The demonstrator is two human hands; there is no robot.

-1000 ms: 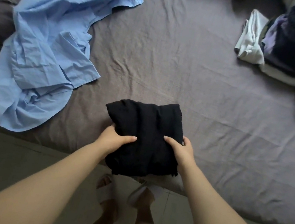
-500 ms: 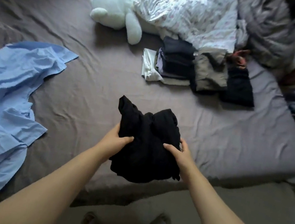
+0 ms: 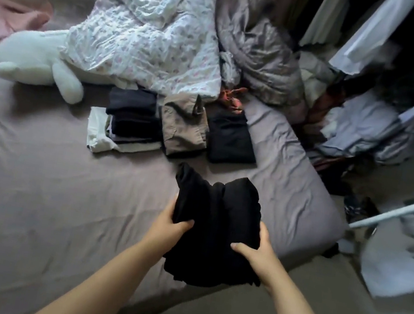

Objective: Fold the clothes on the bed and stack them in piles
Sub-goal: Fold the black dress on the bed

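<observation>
This is a bedroom in a home. A big bed (image 3: 27, 194) fills it, with a soft toy (image 3: 37, 63) at 10 o'clock, a blanket (image 3: 148, 41) at 12, and folded clothes (image 3: 178, 126) piled nearby.

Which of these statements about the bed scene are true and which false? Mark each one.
1. Both hands, left hand and right hand, have a grip on the folded black garment. True.
2. The folded tan-brown garment lies between two dark stacks. True.
3. The white plush toy sits on top of the folded piles. False: it lies left of them, on the grey-purple bedsheet.
4. The floral white quilt is neatly folded. False: it lies crumpled.
</observation>
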